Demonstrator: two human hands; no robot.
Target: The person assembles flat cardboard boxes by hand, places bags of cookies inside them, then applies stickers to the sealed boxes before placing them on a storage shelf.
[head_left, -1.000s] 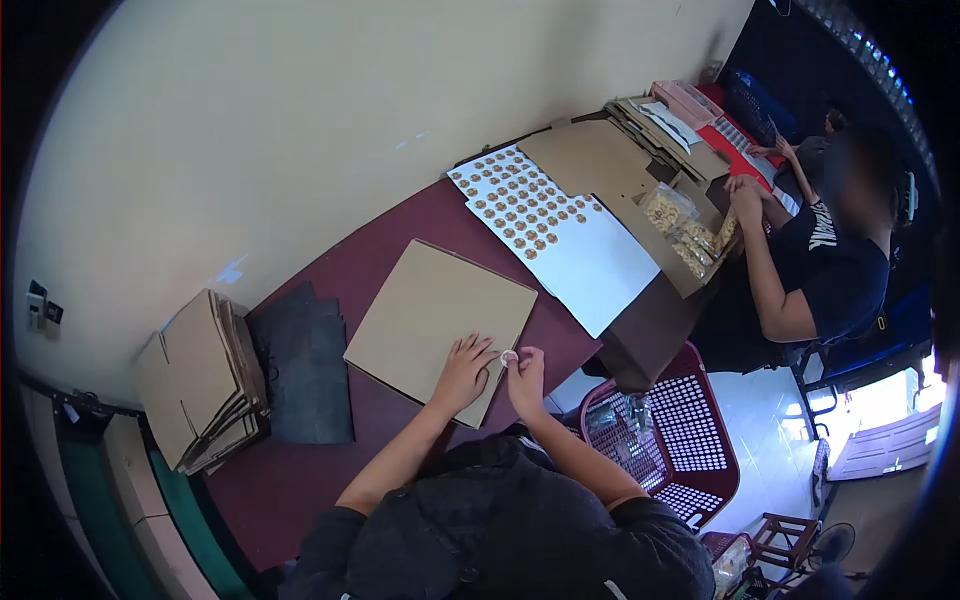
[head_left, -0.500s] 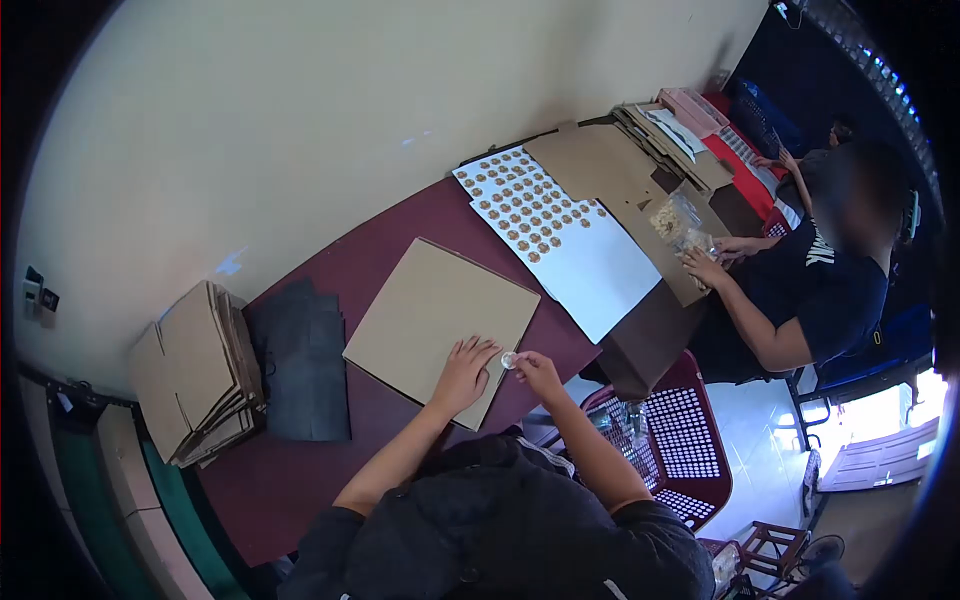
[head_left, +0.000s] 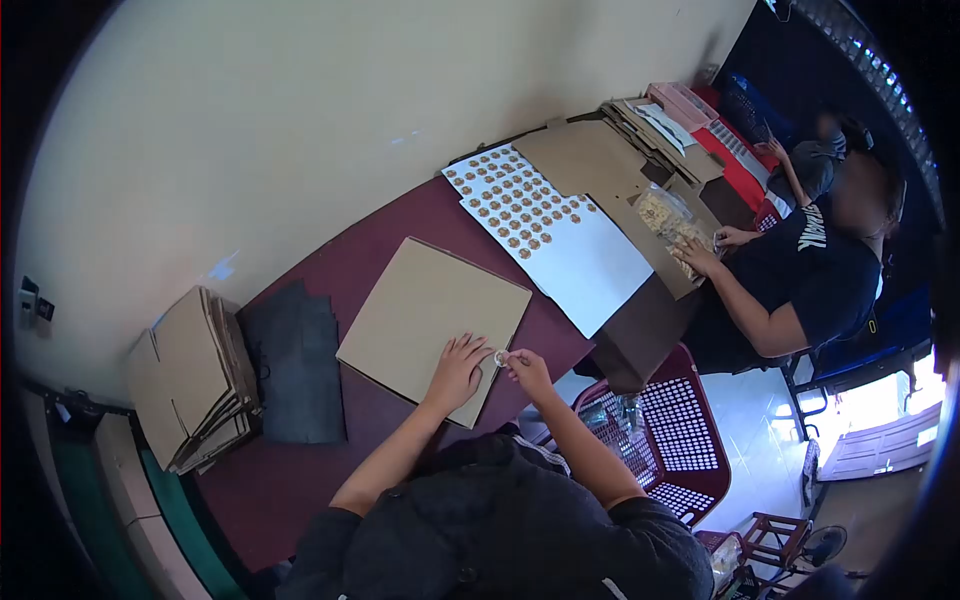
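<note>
A flat brown cardboard box [head_left: 425,305] lies at an angle on the dark red table. On its near right part rests my left hand [head_left: 457,374], palm down with fingers stretched out. My right hand [head_left: 528,371] pinches a small round whitish sticker [head_left: 501,358] at the box's right edge. The sticker overlaps the edge of the box in this view, close to my left fingertips.
White sheets [head_left: 590,265] with rows of round brown stickers lie beyond the box. Dark folded sheets [head_left: 295,365] and stacked cardboard [head_left: 190,370] are at left. A maroon basket [head_left: 685,425] stands at right. Another person [head_left: 800,290] handles a clear bag [head_left: 665,215].
The sticker in my right hand has shifted slightly left against the box edge. The other person's hands have moved over the bag, which now lies flatter. The whole view has shifted a little.
</note>
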